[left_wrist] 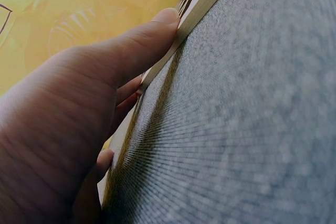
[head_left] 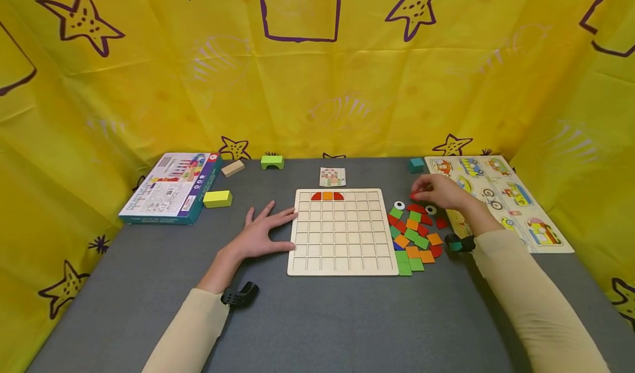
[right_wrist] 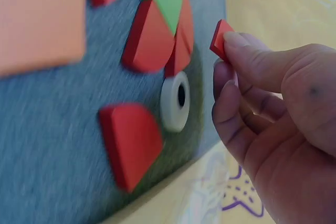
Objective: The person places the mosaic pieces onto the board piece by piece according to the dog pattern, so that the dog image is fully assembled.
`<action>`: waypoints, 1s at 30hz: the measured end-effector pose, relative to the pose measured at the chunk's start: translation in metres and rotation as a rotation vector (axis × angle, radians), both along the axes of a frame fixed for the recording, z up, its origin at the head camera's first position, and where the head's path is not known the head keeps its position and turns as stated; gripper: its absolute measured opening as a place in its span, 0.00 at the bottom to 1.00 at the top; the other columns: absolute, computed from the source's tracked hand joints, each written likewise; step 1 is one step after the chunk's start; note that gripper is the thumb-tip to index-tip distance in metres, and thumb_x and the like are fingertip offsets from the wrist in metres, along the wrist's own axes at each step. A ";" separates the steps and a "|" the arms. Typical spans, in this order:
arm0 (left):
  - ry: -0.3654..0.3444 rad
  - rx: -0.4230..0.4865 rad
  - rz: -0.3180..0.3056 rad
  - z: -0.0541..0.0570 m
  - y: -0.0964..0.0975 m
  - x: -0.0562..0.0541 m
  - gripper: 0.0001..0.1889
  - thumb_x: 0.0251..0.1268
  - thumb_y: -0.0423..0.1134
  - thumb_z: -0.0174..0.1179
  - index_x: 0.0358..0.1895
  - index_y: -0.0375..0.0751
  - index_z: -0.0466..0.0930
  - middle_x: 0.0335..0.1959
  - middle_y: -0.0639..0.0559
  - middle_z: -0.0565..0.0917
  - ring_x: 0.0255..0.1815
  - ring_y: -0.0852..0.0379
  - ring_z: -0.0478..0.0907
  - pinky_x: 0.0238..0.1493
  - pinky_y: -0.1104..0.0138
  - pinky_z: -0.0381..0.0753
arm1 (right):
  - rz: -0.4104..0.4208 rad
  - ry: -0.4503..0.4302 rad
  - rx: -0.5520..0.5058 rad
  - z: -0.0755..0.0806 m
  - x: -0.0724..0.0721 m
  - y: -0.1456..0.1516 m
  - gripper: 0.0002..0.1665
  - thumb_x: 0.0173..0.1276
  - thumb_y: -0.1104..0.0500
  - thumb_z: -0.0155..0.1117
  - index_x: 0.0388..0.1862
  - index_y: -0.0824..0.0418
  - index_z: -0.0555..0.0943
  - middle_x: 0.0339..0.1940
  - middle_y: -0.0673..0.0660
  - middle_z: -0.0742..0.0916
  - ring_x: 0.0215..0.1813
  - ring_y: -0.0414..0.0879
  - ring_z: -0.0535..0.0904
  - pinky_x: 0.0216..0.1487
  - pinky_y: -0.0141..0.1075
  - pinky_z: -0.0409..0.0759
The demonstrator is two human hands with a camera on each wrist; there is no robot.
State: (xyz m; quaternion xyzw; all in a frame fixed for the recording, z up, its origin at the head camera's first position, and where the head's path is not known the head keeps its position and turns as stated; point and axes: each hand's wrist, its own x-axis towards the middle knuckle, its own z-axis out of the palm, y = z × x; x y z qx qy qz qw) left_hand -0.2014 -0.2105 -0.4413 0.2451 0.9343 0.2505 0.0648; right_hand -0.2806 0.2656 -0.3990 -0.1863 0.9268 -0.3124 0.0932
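The right hand (head_left: 439, 192) pinches a red tile (right_wrist: 218, 40) at the wooden grid board's (head_left: 342, 233) two o'clock, while the left hand (head_left: 258, 236), fingers spread wide at nine o'clock, should steady its edge.

I'm at a play table (head_left: 347, 323) backed by a yellow curtain (head_left: 317, 97), among blocks (head_left: 217, 199), a puzzle (head_left: 516, 194) and my board (head_left: 328, 235); home or studio, I can't tell.

Looks like smooth, matt wood in the grid board (head_left: 342, 232), rough, woven cloth across the tabletop (head_left: 342, 323), glossy, creased sheeting in the far curtain (head_left: 297, 86).
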 end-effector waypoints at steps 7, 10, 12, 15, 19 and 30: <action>0.005 0.002 -0.001 0.000 0.000 0.000 0.44 0.59 0.64 0.68 0.77 0.54 0.67 0.78 0.57 0.63 0.81 0.36 0.39 0.68 0.32 0.23 | 0.024 0.013 -0.042 0.006 -0.002 -0.026 0.05 0.73 0.64 0.65 0.45 0.65 0.83 0.40 0.58 0.85 0.41 0.54 0.78 0.44 0.43 0.76; 0.010 0.000 -0.005 -0.001 0.000 -0.001 0.43 0.59 0.64 0.69 0.77 0.54 0.67 0.78 0.57 0.63 0.81 0.37 0.39 0.68 0.33 0.23 | 0.044 0.020 -0.063 0.007 -0.004 -0.041 0.05 0.73 0.65 0.65 0.45 0.66 0.83 0.39 0.58 0.85 0.42 0.55 0.80 0.44 0.45 0.76; 0.012 -0.002 -0.005 -0.001 0.000 -0.001 0.43 0.59 0.63 0.69 0.77 0.54 0.67 0.78 0.56 0.63 0.81 0.37 0.39 0.68 0.33 0.23 | 0.058 0.025 -0.071 0.008 -0.005 -0.051 0.05 0.73 0.65 0.65 0.44 0.66 0.83 0.39 0.58 0.85 0.43 0.55 0.81 0.46 0.46 0.77; 0.009 -0.006 -0.001 0.000 0.000 0.000 0.43 0.59 0.64 0.68 0.77 0.53 0.67 0.78 0.56 0.63 0.81 0.37 0.39 0.68 0.33 0.23 | 0.079 0.026 -0.076 0.008 -0.007 -0.069 0.05 0.73 0.65 0.65 0.45 0.65 0.83 0.40 0.58 0.85 0.43 0.55 0.81 0.47 0.47 0.77; -0.001 -0.007 0.007 0.001 0.001 0.001 0.44 0.59 0.64 0.68 0.77 0.54 0.67 0.78 0.56 0.63 0.81 0.37 0.39 0.68 0.32 0.23 | 0.099 0.007 -0.088 0.008 -0.009 -0.097 0.06 0.73 0.64 0.66 0.46 0.65 0.83 0.41 0.58 0.85 0.43 0.54 0.81 0.47 0.47 0.78; -0.011 -0.012 0.008 0.000 -0.001 0.000 0.44 0.58 0.66 0.67 0.77 0.55 0.67 0.78 0.57 0.63 0.81 0.37 0.38 0.67 0.32 0.22 | 0.225 -0.026 -0.146 0.005 -0.018 -0.168 0.04 0.73 0.65 0.65 0.44 0.64 0.83 0.41 0.55 0.85 0.42 0.51 0.78 0.48 0.42 0.77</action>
